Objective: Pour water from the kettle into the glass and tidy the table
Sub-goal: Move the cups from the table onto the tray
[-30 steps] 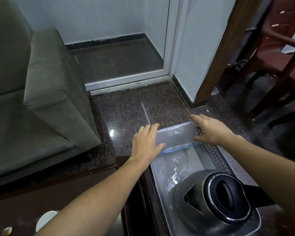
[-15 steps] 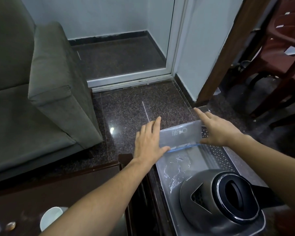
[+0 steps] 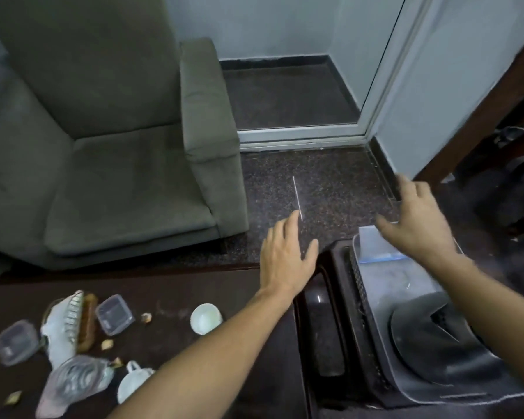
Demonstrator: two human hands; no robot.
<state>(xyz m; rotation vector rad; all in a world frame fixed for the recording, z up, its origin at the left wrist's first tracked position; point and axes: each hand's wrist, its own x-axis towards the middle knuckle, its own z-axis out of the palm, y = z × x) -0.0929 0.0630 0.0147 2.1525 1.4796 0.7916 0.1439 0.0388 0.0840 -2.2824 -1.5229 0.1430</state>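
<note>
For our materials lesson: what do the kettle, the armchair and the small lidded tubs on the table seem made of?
Kettle: apparently brushed metal, showing a dull grey sheen, though blurred. Armchair: woven fabric upholstery, matte grey-green. Small tubs: clear plastic, see-through and glossy.

Kettle [image 3: 442, 349]: dark metal, rounded, spout notch facing up-right, upright in clear tray [image 3: 384, 267] on dark perforated stool, right of desk [image 3: 170, 297]. Handle side hidden by forearm. Glass: cannot tell. On desk, left of kettle: white cup [image 3: 205, 318], two clear lidded tubs, crumpled plastic, scattered crumbs.
</note>
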